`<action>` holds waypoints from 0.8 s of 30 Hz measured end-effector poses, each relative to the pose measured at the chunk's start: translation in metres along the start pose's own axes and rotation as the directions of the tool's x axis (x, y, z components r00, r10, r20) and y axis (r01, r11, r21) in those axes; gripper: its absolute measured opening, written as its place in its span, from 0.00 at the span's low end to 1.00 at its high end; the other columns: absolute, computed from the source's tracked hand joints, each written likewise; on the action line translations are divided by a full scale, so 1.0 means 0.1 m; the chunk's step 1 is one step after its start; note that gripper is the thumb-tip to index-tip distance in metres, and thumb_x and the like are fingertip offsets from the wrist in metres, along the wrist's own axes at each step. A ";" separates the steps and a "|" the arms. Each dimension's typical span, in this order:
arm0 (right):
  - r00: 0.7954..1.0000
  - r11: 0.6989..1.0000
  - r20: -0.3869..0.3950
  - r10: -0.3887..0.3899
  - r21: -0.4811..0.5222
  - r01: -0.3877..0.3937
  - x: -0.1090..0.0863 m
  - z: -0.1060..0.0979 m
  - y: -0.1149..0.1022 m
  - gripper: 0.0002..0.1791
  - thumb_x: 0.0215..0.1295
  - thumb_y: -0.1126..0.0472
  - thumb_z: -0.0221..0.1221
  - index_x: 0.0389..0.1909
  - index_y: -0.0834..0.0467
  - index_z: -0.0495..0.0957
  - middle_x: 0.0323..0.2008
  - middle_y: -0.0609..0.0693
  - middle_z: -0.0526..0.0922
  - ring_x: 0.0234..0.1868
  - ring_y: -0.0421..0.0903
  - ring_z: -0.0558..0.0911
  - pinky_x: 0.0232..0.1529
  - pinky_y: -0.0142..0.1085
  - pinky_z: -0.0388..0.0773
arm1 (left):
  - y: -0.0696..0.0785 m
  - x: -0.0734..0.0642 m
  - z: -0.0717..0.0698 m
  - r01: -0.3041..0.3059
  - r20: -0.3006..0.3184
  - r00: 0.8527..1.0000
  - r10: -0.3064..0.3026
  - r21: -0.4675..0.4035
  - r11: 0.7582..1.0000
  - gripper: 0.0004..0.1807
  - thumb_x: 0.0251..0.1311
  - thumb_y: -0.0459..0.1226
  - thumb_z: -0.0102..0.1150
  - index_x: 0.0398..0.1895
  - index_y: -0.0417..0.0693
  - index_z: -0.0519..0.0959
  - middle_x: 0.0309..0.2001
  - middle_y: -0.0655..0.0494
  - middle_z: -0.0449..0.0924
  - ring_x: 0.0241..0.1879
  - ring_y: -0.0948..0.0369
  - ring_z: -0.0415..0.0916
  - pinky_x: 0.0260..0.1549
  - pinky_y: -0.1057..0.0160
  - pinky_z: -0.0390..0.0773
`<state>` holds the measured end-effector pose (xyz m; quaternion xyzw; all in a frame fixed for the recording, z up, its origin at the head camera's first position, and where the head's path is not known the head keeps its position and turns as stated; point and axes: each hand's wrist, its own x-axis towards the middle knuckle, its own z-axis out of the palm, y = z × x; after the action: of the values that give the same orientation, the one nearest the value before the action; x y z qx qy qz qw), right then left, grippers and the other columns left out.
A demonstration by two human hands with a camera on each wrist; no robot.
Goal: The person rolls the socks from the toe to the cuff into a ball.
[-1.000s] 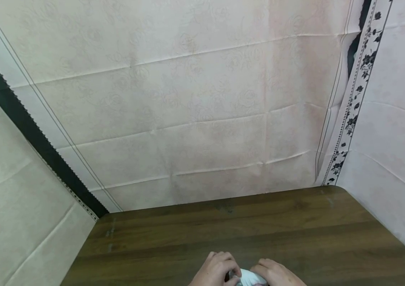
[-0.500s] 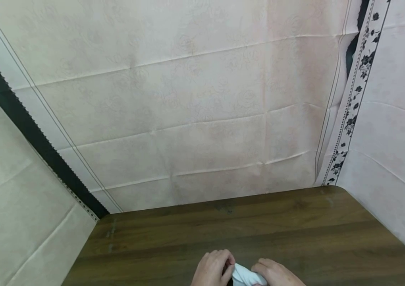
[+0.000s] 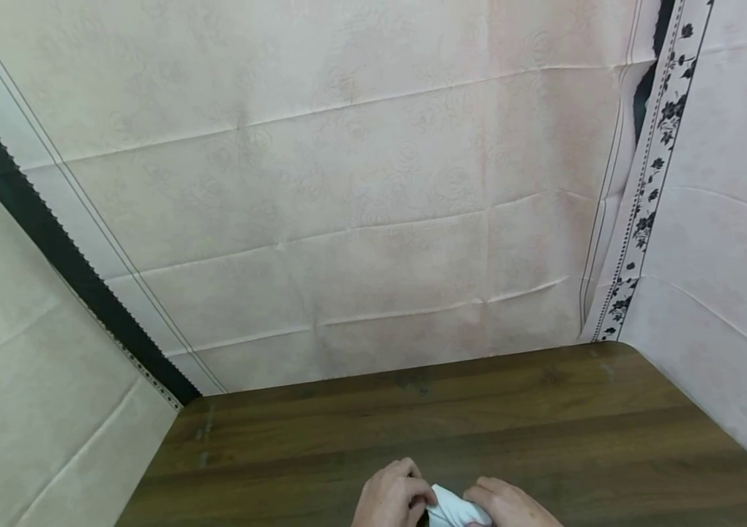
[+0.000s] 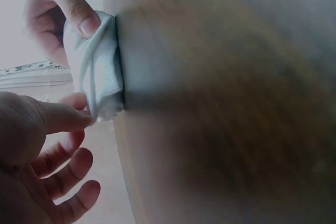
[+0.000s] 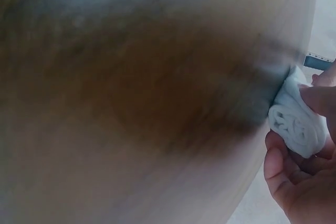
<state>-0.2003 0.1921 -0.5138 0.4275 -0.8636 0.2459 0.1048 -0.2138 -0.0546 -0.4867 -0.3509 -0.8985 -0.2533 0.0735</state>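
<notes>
A tight roll of white cloth [image 3: 454, 506] sits between both hands at the bottom edge of the head view, on the wooden table. My left hand [image 3: 392, 494] pinches a loose edge of the cloth between thumb and forefinger. In the left wrist view, the other fingers [image 4: 73, 171] of that hand are spread away from the cloth [image 4: 102, 66]. The right hand [image 3: 512, 503] grips the other end of the roll, its thumb pressing on top. Spiral layers show at the end of the cloth roll [image 5: 294, 129] in the right wrist view, where curled fingers support it from below.
The brown wooden table [image 3: 413, 417] is bounded by a pale creased sheet [image 3: 373, 219] at the back. More sheets stand along the left [image 3: 31, 366] and the right side [image 3: 729, 256]. A dark strip [image 3: 70, 263] runs down the left corner.
My left fingers rose and shifted slightly left from the cloth, then came back down to its edge. More of the cloth shows between the hands. The right hand has stayed nearly still.
</notes>
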 end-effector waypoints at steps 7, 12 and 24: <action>0.994 0.987 0.016 0.106 0.119 -0.107 0.00 0.02 -0.04 0.09 0.66 0.58 0.63 0.39 0.61 0.81 0.34 0.38 0.76 0.34 0.29 0.72 0.29 0.30 0.73 | 0.03 0.00 0.01 0.084 0.031 0.996 -0.087 0.075 0.994 0.05 0.61 0.38 0.70 0.37 0.59 0.91 0.29 0.72 0.73 0.23 0.77 0.65 0.21 0.74 0.67; 0.992 0.983 -0.034 0.122 0.145 -0.116 0.02 0.04 -0.05 0.06 0.65 0.60 0.64 0.38 0.58 0.80 0.35 0.37 0.76 0.34 0.29 0.71 0.28 0.30 0.71 | 0.02 0.01 0.03 0.102 0.025 0.994 -0.106 0.147 0.984 0.05 0.60 0.40 0.70 0.38 0.61 0.90 0.28 0.71 0.75 0.22 0.75 0.66 0.21 0.71 0.67; 0.968 0.987 -0.219 0.119 0.129 -0.092 0.13 -0.01 -0.16 0.07 0.63 0.61 0.67 0.39 0.57 0.80 0.34 0.40 0.77 0.32 0.28 0.69 0.27 0.28 0.70 | -0.01 0.06 -0.01 0.154 -0.166 0.976 -0.137 0.091 0.984 0.04 0.60 0.46 0.69 0.34 0.63 0.91 0.24 0.73 0.71 0.19 0.74 0.62 0.19 0.69 0.65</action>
<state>-0.1955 0.1752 -0.5024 0.3554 -0.8516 0.3489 0.1637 -0.2190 -0.0522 -0.4846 -0.2585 -0.9249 -0.2384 0.1445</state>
